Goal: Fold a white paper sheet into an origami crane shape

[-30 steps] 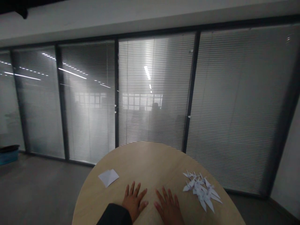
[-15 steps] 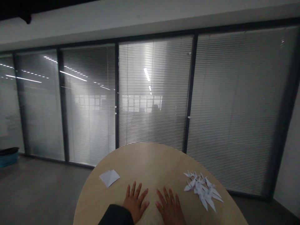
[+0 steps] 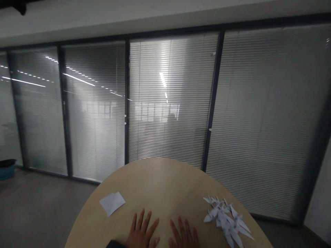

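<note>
My left hand [image 3: 141,232] and my right hand [image 3: 184,236] lie flat side by side on the round wooden table [image 3: 160,182], fingers spread, holding nothing. Only the fingers and part of each palm show at the bottom edge. A folded white sheet of paper [image 3: 112,202] lies on the table to the left of my left hand. A pile of several folded white paper cranes [image 3: 227,220] lies to the right of my right hand. Neither hand touches any paper.
A glass wall with closed blinds and dark frames [image 3: 214,103] stands behind the table. Grey floor [image 3: 38,206] stretches to the left, with a blue bin [image 3: 6,168] at the far left edge.
The view has tilted up slightly and turned right, so my hands sit lower in the picture and are partly cut off. The hands and papers have not moved on the table.
</note>
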{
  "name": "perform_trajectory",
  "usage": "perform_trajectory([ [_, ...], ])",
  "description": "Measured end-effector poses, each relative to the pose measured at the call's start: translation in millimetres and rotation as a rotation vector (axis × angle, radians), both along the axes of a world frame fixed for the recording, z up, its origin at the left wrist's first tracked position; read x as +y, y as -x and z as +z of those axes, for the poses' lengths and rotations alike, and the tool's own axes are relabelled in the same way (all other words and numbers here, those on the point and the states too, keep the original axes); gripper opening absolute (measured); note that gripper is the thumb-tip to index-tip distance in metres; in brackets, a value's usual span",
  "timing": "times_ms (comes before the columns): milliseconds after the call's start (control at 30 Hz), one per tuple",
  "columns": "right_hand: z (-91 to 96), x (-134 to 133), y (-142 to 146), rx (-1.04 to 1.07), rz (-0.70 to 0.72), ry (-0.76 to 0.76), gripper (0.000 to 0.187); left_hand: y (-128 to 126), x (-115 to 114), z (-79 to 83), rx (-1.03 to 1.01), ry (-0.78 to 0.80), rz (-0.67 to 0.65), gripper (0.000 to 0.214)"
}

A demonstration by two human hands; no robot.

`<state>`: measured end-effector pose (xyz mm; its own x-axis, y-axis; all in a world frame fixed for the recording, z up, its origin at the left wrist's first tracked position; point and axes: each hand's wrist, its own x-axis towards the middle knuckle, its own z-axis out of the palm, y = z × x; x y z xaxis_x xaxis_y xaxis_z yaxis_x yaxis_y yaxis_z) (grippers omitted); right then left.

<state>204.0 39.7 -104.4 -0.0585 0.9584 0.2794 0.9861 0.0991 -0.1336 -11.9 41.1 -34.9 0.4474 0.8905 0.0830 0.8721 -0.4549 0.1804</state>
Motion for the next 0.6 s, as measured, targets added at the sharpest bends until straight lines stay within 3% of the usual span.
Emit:
perform_trajectory([
  [133,29.1,-24,8,-0.020,0.023,-0.033,0.058,-3,-14,8.5,0.019,-0.038,0.016,0.055],
  [300,50.6,-41,14,-0.037,0.036,-0.007,0.058,-2,-19,13.5,0.043,-0.040,0.008,0.060],
  [600,60.5,-46,18,-0.054,0.023,0.042,0.058,0,-19,11.5,0.059,-0.045,0.007,0.061],
])
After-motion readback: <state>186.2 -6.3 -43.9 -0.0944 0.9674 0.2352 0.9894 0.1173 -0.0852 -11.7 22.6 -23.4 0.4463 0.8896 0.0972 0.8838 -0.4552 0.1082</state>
